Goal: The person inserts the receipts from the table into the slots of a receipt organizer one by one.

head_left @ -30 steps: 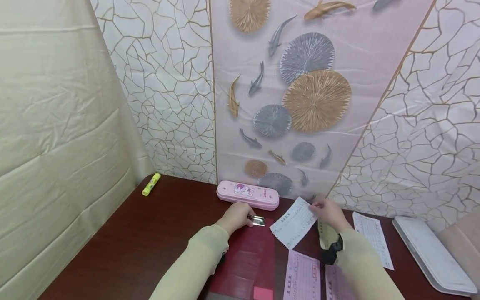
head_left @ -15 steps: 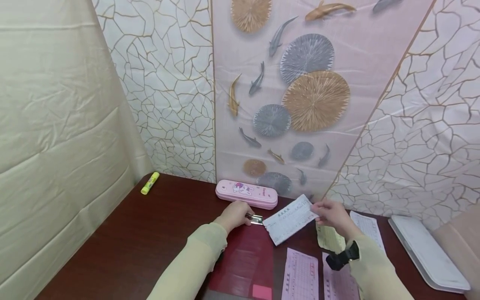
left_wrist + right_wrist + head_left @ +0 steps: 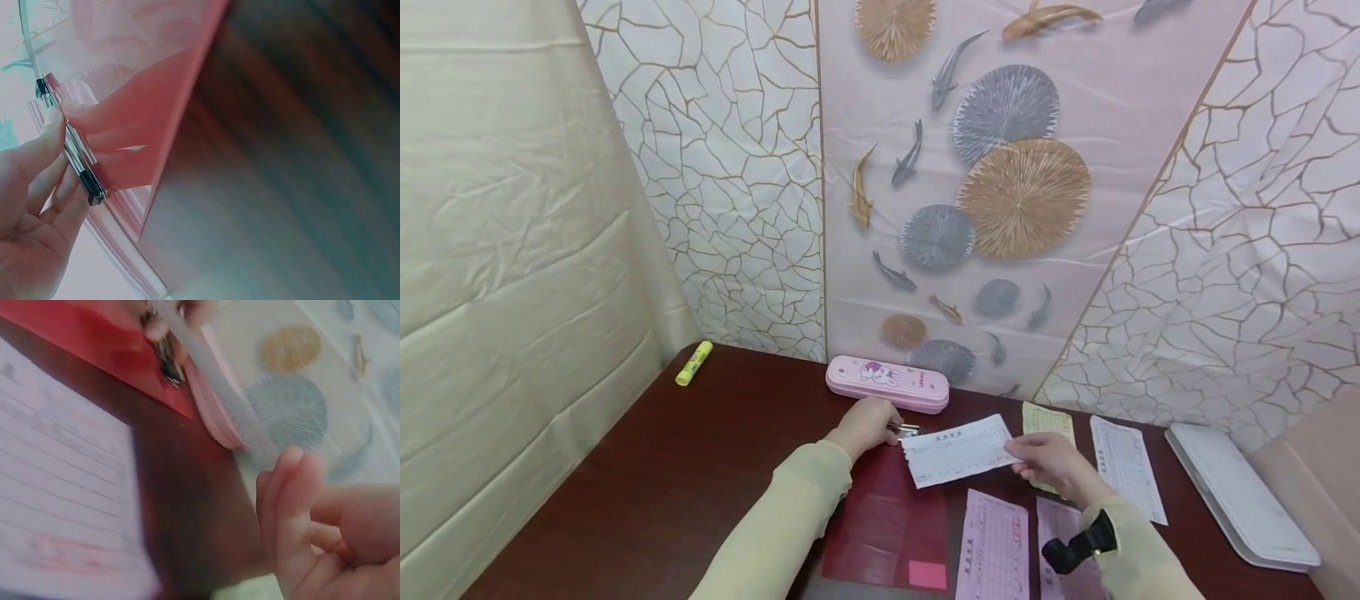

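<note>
The white slip (image 3: 958, 450) is a thin sheet of paper with printed lines. It hangs just above the table (image 3: 700, 467), between the two hands, with its left end near the metal clip (image 3: 907, 430). It looks very light and floppy, so it may bend or tear if pulled hard. The best place to hold it is by one edge, with a soft pinch.

The right hand (image 3: 1051, 460) does just that. Its thumb and fingers are closed on the right end of the slip, and the rest of the paper sticks out to the left.

The left hand (image 3: 867, 425) holds the metal clip at the top of the red folder (image 3: 887, 525). In the left wrist view the thumb (image 3: 44, 140) lies on the clip (image 3: 78, 162) and the fingers curl under it. I think the clip is stiff and springy, so it needs a firm squeeze.

A pink pencil case (image 3: 887, 384) lies just behind the left hand. Two pink slips (image 3: 996, 546) lie beside the folder. A yellowish slip (image 3: 1048, 419) and another white slip (image 3: 1123, 467) lie further right, then a white tray (image 3: 1240, 496). A yellow glue stick (image 3: 693, 363) lies well apart, in the far left corner.
</note>
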Available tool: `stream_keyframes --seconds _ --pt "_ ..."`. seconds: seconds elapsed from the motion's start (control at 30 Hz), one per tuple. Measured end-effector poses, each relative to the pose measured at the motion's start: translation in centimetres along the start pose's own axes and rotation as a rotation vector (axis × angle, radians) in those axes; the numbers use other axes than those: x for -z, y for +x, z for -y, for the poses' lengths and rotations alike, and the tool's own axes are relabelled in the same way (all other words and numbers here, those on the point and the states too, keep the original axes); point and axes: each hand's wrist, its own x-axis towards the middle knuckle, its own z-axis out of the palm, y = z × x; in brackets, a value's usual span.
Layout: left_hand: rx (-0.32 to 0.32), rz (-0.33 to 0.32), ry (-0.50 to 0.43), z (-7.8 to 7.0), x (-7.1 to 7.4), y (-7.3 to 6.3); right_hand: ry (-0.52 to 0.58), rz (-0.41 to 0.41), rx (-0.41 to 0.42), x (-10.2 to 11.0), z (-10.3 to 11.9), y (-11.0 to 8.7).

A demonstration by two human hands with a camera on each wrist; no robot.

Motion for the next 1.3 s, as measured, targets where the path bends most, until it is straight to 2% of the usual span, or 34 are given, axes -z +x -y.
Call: stream_keyframes --seconds 0.2,0.53,0.67,0.83,1.13,1.3 --pt "-0.004 -0.008 -0.017 0.0 -0.1 0.1 0.047 0.013 -0.04 -2.1 -1.1 -0.1" --pt "0.033 -0.004 -0.003 -0.2 -0.3 -0.2 0.099 0.141 -0.062 -5.3 -1.1 -0.6" --pt "0.039 0.007 0.014 -0.4 -0.1 -0.2 0.104 0.121 -0.089 -6.5 -0.9 -0.7" --pt "0.048 0.014 0.016 -0.6 0.2 -0.2 0.079 0.042 -0.135 -7.9 -0.7 -0.4" --pt "0.057 0.018 -0.018 -0.6 0.5 -0.6 0.116 0.034 -0.116 -9.9 -0.3 0.3" --pt "0.055 0.022 -0.023 -0.5 0.4 -0.5 0.115 -0.021 -0.13 -10.9 -0.2 0.8"
